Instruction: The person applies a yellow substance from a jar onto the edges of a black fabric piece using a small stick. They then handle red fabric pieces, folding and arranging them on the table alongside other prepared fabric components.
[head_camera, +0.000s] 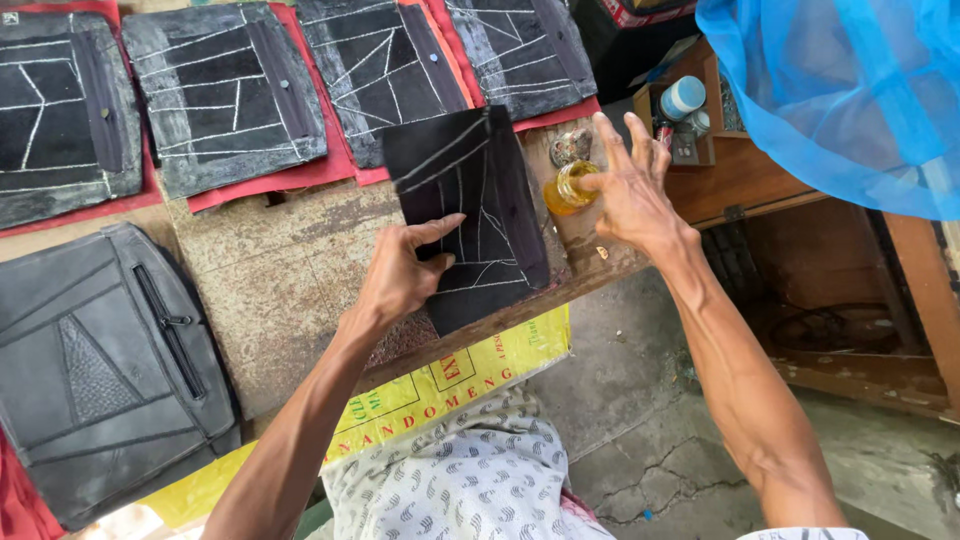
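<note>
The left hand (405, 270) lay with fingers spread flat on a black panel (470, 215) marked with chalk lines, which rested on the worn bench (280, 290). The right hand (630, 190), fingers open, touched a small amber jar (565, 190) just beside the panel's right edge.

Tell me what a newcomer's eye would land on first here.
First, the black leather panel scored with pale chalk lines at the centre of the worn wooden board, pinned down by the left hand. Just right of it, the right hand reaches over a small jar of amber liquid. Along the top, similar grey-chalked panels on red cloth lie in a row, and bright blue netting fills the upper right corner.
</note>
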